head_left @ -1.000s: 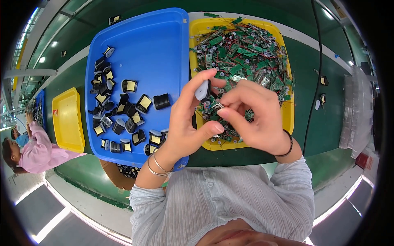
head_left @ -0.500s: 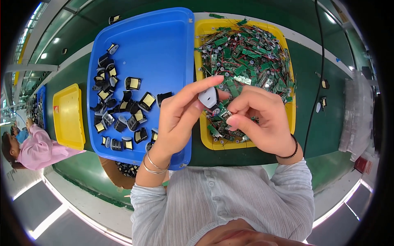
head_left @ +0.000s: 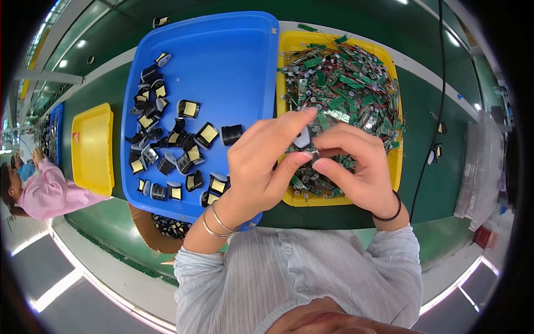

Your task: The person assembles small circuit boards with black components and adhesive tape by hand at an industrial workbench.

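A small grey-and-black plastic housing (head_left: 302, 137) is pinched between the thumb and fingers of my left hand (head_left: 258, 161). My right hand (head_left: 356, 164) is closed at the housing's near side, with thumb and index finger pressed on a small part there. That part is mostly hidden by the fingertips; a moment earlier it showed as a small green circuit board. Both hands are over the near left part of a yellow tray (head_left: 396, 172) heaped with green circuit boards (head_left: 350, 83) and thin red and black wires.
Left of the yellow tray lies a large blue tray (head_left: 222, 61) with several black housings (head_left: 207, 134) bearing pale yellow pads. Farther left are another yellow tray (head_left: 92, 147) and a person in pink (head_left: 55, 195). A black cable (head_left: 442, 72) hangs at right; a cardboard box (head_left: 146, 225) stands below.
My hands have drawn together around the housing, and the housing has tilted. The circuit board at my right fingertips is now mostly covered. The whole view has shifted slightly.
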Demonstrator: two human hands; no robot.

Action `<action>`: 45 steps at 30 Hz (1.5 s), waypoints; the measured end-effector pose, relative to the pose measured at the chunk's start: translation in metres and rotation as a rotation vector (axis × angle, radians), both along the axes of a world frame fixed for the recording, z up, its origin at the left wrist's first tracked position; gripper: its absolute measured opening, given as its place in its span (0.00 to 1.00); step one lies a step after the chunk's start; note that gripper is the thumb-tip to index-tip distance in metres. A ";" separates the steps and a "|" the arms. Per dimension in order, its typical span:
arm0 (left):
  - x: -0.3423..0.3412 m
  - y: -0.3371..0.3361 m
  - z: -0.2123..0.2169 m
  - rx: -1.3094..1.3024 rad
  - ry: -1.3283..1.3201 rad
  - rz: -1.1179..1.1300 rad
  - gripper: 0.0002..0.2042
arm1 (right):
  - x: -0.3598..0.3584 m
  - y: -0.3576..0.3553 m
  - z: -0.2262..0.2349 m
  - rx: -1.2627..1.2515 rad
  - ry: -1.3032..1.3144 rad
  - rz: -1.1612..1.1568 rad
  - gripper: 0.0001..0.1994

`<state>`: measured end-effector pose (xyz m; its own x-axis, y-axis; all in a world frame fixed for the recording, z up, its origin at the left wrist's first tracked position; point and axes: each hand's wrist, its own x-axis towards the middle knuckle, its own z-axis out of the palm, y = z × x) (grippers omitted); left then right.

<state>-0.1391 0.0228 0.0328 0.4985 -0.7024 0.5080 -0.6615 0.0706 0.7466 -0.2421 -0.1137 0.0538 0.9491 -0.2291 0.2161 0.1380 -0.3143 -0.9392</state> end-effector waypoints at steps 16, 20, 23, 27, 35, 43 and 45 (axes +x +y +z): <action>0.095 0.084 -0.026 1.075 -0.490 0.521 0.15 | 0.176 -0.182 -0.071 -1.233 -0.020 -0.271 0.05; 0.089 0.085 -0.024 1.039 -0.477 0.483 0.16 | 0.205 -0.207 -0.107 -1.219 0.149 -0.282 0.04; 0.090 0.086 -0.024 0.964 -0.436 0.477 0.13 | 0.209 -0.190 -0.086 -1.189 0.372 -0.270 0.06; 0.094 0.071 -0.008 0.689 -0.442 0.458 0.10 | 0.189 -0.187 -0.051 -1.084 0.261 -0.233 0.10; 0.066 0.042 0.024 0.359 -0.402 0.363 0.11 | 0.097 -0.082 0.004 -1.103 0.767 0.115 0.17; 0.034 0.025 0.035 0.215 -0.250 0.182 0.11 | 0.061 -0.090 -0.028 -0.866 0.367 -0.073 0.07; 0.030 0.022 0.032 0.181 -0.162 0.144 0.10 | 0.051 -0.091 -0.030 -0.892 0.192 -0.099 0.07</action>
